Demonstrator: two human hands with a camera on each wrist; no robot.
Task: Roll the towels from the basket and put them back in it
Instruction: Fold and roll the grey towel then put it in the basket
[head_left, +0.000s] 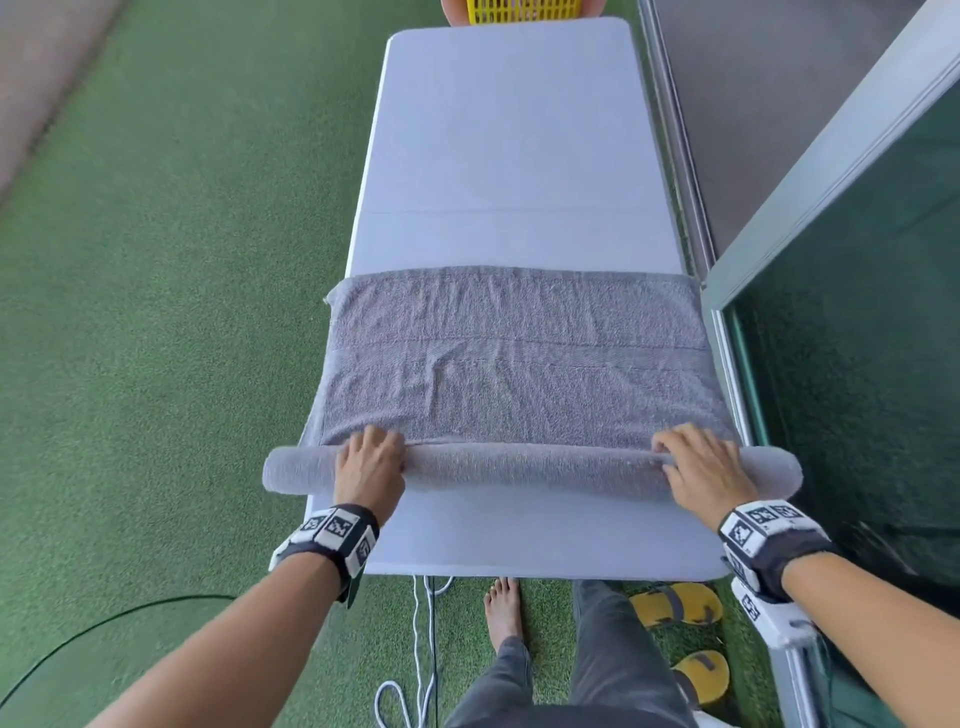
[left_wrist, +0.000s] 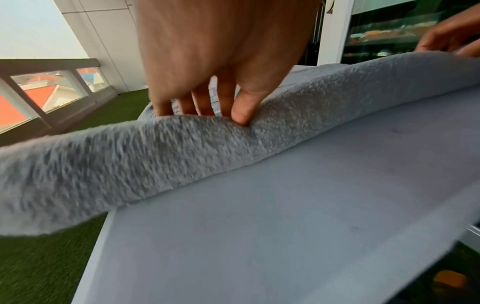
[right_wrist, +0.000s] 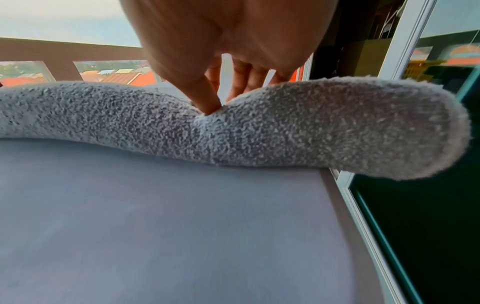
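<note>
A grey towel (head_left: 514, 353) lies across the near half of a white table (head_left: 509, 140). Its near edge is wound into a long roll (head_left: 519, 470) whose ends overhang both table sides. My left hand (head_left: 370, 462) grips the roll near its left end, fingers curled over the top and thumb pressed into the near side (left_wrist: 240, 115). My right hand (head_left: 701, 465) grips the roll (right_wrist: 285, 127) near its right end the same way, thumb dug into the pile. The roll (left_wrist: 155, 148) fills the left wrist view. A yellow basket (head_left: 522, 11) stands beyond the table's far end.
Green artificial turf (head_left: 171, 291) surrounds the table. A glass door and metal frame (head_left: 831, 291) run close along the right side. Yellow sandals (head_left: 675, 605), a white cord (head_left: 423, 623) and my bare foot (head_left: 503, 610) are below the near edge. A black cable (head_left: 104, 629) crosses the turf at left.
</note>
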